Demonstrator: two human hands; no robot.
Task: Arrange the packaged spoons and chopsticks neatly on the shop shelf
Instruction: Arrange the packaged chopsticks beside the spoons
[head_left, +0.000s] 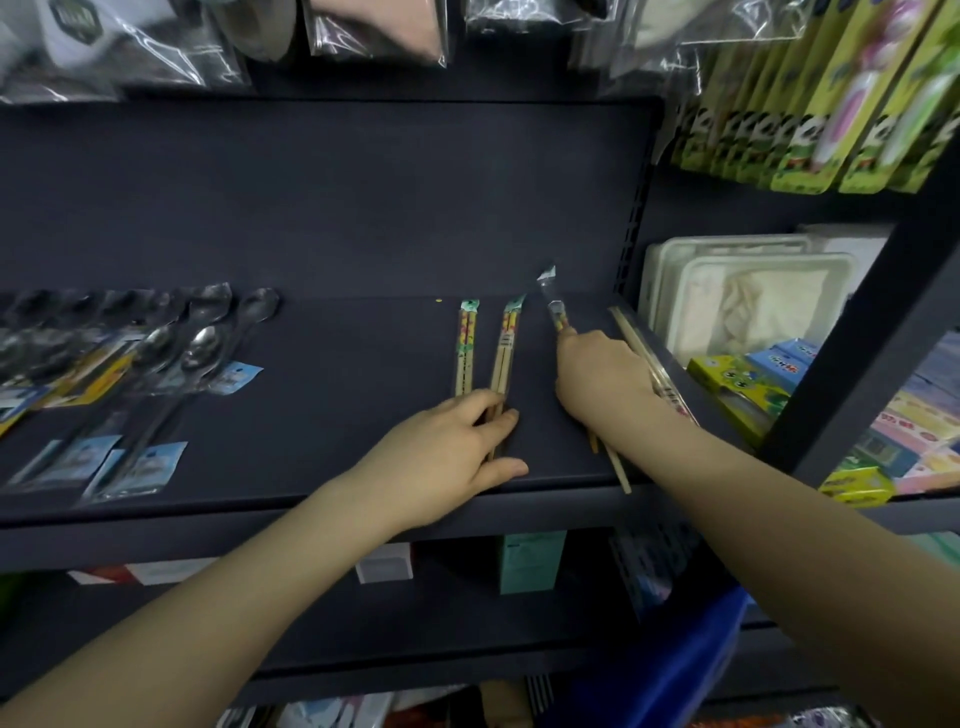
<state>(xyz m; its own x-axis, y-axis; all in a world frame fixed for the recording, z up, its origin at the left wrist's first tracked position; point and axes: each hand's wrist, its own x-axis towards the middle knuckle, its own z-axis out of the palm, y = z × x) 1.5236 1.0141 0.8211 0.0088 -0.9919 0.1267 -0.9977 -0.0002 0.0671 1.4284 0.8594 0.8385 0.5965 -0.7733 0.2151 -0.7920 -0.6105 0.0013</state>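
On the dark shelf (322, 364), packaged spoons (156, 358) lie in overlapping rows at the left. Two chopstick packs lie side by side near the middle: one (465, 348) free, the other (505, 348) with its near end under my left hand (457, 447), whose fingers and thumb pinch it. My right hand (597, 379) grips a third chopstick pack (555, 306), its far end tilted up off the shelf and its near end poking out below my wrist. A fourth pack (639, 348) lies along the shelf's right edge, partly hidden by that hand.
Bagged goods (156, 41) hang above the shelf. To the right stand green carded items (831, 119), white trays (737, 296) and small coloured boxes (743, 384). Boxes (530, 561) sit on the lower shelf. A blue bin (675, 665) is below right.
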